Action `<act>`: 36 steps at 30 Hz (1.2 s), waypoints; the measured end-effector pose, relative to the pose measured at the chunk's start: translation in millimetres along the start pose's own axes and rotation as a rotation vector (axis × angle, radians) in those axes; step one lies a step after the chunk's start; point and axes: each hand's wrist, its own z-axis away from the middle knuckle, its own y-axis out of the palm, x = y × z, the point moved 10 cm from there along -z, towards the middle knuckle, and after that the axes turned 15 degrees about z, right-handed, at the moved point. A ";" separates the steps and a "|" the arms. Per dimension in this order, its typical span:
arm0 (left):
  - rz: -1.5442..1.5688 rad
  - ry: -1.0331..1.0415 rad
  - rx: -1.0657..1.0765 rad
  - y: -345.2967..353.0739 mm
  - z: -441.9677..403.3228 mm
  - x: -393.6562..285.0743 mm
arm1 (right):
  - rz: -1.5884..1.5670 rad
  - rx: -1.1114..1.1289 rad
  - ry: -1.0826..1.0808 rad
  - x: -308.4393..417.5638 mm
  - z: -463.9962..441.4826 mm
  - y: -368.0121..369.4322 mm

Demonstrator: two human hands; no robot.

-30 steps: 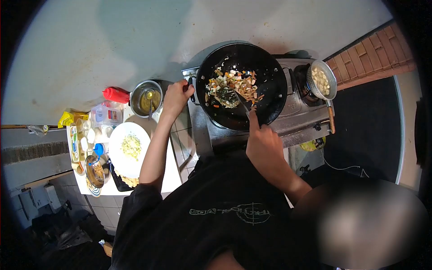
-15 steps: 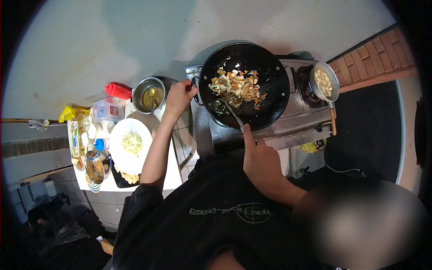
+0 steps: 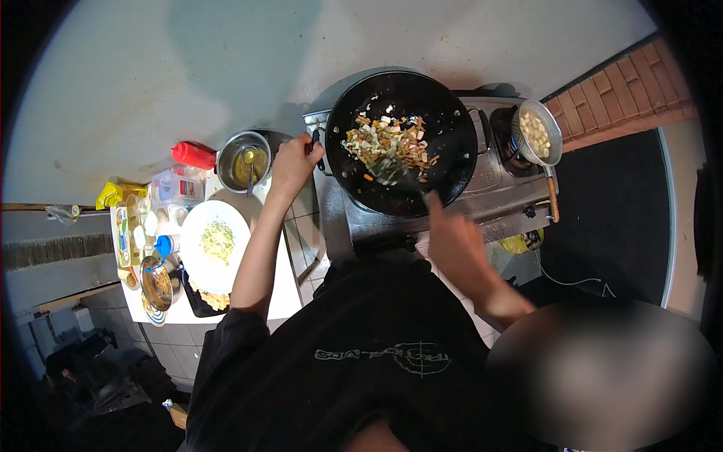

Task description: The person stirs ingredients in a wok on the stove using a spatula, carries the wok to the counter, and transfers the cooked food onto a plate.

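A black wok [image 3: 448, 162] sits on the left burner of the gas stove. In it lies a mix of chopped vegetables and pale cubes [image 3: 392, 143], gathered left of the middle. My left hand [image 3: 292, 167] is closed on the wok's left side handle [image 3: 320, 151]. My right hand [image 3: 458, 245], somewhat blurred, grips the handle of a metal spatula [image 3: 389, 171], index finger stretched along it. The blade is smeared by motion and rests at the lower edge of the food.
On the right burner stands a pan of pale pieces [image 3: 537, 135], its wooden handle [image 3: 553, 197] toward me. The left table holds a metal pot with a ladle [image 3: 245, 162], a red bottle [image 3: 194, 155], a white plate of chopped greens [image 3: 196, 264] and a black tray [image 3: 197, 303].
My right hand has moved right and slightly down with the spatula, whose blade has shifted from the wok's lower left toward the food. My left hand stays on the handle.
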 end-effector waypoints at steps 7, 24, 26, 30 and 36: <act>-0.088 0.027 0.009 0.2 0.5 -7.4 | 0.223 -0.191 0.024 -65.3 -90.9 -69.5; -0.172 -0.010 -0.050 -0.7 -7.3 -0.6 | 0.389 -0.383 -0.592 -19.6 -195.8 -70.4; -0.178 -0.035 -0.060 0.3 -7.4 3.0 | 0.214 -0.276 -0.756 -16.7 -184.9 -50.9; -0.164 -0.040 -0.081 -0.9 -5.6 0.4 | 0.341 -0.217 -0.700 -34.3 -155.5 -69.1; -0.168 -0.035 -0.065 0.0 -5.1 -0.5 | 0.454 -0.270 -0.438 -56.3 -174.4 -92.9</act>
